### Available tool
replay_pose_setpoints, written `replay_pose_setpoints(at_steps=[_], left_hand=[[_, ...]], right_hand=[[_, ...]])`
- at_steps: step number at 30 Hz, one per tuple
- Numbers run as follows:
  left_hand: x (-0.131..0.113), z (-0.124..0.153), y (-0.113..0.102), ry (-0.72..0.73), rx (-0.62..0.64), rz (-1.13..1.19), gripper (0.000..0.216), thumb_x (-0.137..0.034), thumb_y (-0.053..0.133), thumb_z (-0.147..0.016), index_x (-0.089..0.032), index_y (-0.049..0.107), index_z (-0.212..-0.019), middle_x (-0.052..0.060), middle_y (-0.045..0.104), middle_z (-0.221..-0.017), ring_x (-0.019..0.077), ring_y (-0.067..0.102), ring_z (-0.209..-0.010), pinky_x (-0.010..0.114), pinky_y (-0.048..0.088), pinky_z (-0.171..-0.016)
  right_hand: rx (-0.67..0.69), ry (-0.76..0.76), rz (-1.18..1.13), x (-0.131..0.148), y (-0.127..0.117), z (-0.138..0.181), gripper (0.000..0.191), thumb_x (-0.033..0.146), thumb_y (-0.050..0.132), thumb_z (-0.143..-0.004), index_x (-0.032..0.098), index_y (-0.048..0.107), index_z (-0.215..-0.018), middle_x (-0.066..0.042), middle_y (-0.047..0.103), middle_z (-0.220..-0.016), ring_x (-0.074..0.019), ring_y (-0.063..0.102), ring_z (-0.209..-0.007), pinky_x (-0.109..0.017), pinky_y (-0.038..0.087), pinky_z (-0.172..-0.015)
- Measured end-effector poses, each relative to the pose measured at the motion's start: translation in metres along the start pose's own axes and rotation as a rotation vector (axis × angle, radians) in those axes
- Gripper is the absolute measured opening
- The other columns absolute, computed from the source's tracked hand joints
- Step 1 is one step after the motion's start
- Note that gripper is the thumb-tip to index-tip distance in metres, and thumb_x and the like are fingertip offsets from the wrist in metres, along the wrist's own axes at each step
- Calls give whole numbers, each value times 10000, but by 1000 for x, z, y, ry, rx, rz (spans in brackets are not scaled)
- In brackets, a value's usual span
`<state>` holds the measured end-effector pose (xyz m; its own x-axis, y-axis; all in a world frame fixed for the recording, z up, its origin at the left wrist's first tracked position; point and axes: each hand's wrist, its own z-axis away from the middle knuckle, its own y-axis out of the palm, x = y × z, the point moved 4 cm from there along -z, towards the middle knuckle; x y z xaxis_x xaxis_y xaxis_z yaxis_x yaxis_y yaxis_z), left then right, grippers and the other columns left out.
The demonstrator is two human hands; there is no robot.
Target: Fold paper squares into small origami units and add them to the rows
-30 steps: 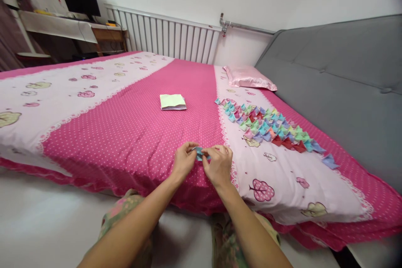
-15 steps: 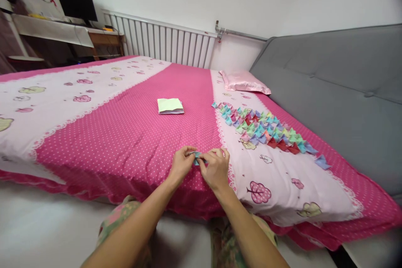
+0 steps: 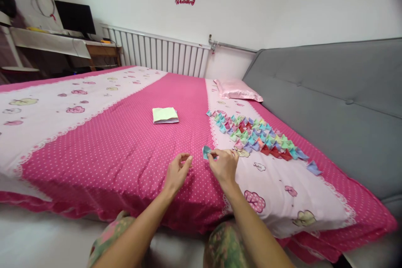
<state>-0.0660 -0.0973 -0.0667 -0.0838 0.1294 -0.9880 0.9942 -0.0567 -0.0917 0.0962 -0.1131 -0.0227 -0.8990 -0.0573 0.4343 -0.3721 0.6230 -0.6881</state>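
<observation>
My right hand (image 3: 224, 164) pinches a small light-blue folded paper boat (image 3: 206, 152) by its right side, just above the pink dotted bedspread. To its left, my left hand (image 3: 178, 172) is apart from the boat, fingers loosely bent and holding nothing. Several rows of small folded paper boats (image 3: 251, 136) in blue, green, red, pink and purple lie to the right on the bedspread's white band. Farther off, a stack of square paper sheets (image 3: 165, 115) with a pale yellow-green top sheet rests on the pink band.
Beneath everything spreads the pink and white bedspread (image 3: 125, 146). A pink pillow (image 3: 237, 90) lies at the far right, beside the grey padded headboard (image 3: 329, 92). A radiator (image 3: 157, 52) lines the back wall. At the far left, a monitor (image 3: 75, 17) stands on a desk (image 3: 47, 44).
My left hand has let go of the blue paper boat and moved left and down. The boat stays in my right hand, lifted slightly. The view has tilted up.
</observation>
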Motion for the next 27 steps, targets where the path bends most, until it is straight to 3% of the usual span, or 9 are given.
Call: replay_pose_setpoints(at_steps=[6, 9, 12, 15, 21, 24, 27], left_hand=[[-16, -15, -2, 175, -40, -215, 322, -409, 482, -799, -164, 592, -978, 91, 657, -919, 178, 638, -727, 284, 482, -630], [-25, -36, 2, 225, -14, -292, 296, -399, 487, -795, -173, 607, -944, 48, 665, -733, 167, 626, -626, 256, 449, -560], [-36, -67, 9, 258, 32, -330, 292, -402, 499, -785, -172, 615, -922, 17, 636, -605, 159, 611, -559, 244, 435, -530], [-51, -107, 16, 297, -1, -286, 300, -410, 498, -786, -160, 606, -912, 32, 642, -634, 161, 623, -582, 248, 452, -544], [-74, -187, 23, 265, -178, 102, 269, -368, 479, -807, -124, 582, -852, 93, 624, -976, 101, 616, -556, 230, 463, -522], [-65, -219, 23, 235, -227, 174, 255, -330, 451, -825, -107, 566, -869, 104, 613, -1003, 78, 601, -532, 223, 454, -523], [-35, -242, 21, 199, -282, 204, 273, -354, 451, -811, -111, 563, -864, 101, 621, -970, 82, 592, -508, 230, 453, -508]], right_hand=[[26, 108, -40, -44, -6, -32, 153, 266, 548, -722, 229, 697, -719, -15, 698, -690, -191, 618, -719, -322, 375, -771], [48, 182, -71, -63, -6, -47, 165, 275, 546, -712, 231, 705, -730, -23, 708, -709, -189, 637, -689, -270, 415, -634], [61, 220, -67, -73, 2, -65, 161, 279, 557, -701, 238, 710, -726, -25, 714, -714, -196, 648, -695, -264, 423, -606], [79, 233, -74, -74, 20, -87, 153, 270, 565, -694, 244, 714, -719, -17, 718, -730, -186, 651, -706, -250, 424, -601], [34, 335, -11, -74, 72, -136, 166, 277, 560, -679, 253, 722, -708, -34, 704, -672, -198, 644, -666, -251, 402, -540], [4, 390, 27, -77, 98, -157, 181, 270, 545, -677, 250, 723, -705, -55, 704, -678, -206, 640, -647, -253, 382, -509], [-21, 423, 64, -81, 125, -177, 183, 262, 543, -672, 246, 722, -705, -73, 703, -690, -220, 639, -645, -261, 373, -500]])
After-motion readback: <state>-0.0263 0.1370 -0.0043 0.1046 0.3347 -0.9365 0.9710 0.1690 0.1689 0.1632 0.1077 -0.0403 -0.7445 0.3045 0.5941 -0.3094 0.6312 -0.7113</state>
